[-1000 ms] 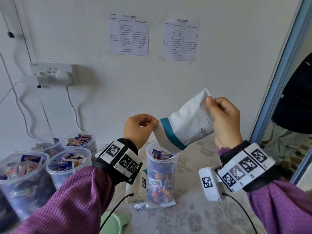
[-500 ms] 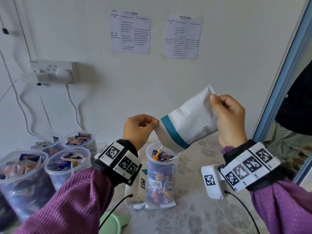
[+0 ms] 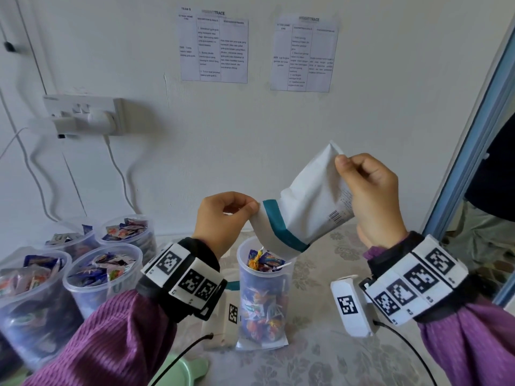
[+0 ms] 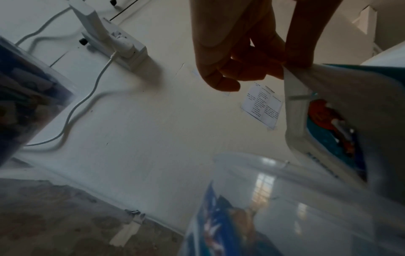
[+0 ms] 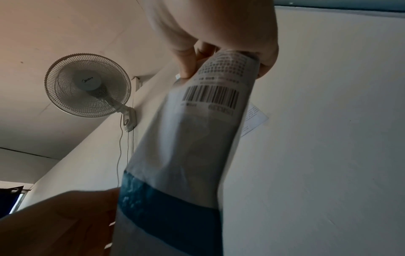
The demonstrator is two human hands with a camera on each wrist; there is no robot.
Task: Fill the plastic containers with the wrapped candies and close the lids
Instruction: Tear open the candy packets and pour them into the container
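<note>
You held the white bag [image 3: 303, 207] tipped mouth-down over the tall clear container [image 3: 262, 296] on the counter [image 3: 320, 355]. Your left hand [image 3: 223, 218] pinched the bag's lower edge beside the teal band, and your right hand [image 3: 373, 196] gripped its raised bottom corner (the barcode faced you). Wrapped candies [image 3: 263, 260] reached nearly to the container's rim; four filled tubs [image 3: 103, 274] stood well to the left.

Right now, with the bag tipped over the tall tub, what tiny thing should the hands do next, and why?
Probably lift the right hand a bit higher and shake the bag. Its mouth, pinched by the left hand, already hangs over the tall container, which looks nearly full, and a candy shows just inside the bag's mouth.
</note>
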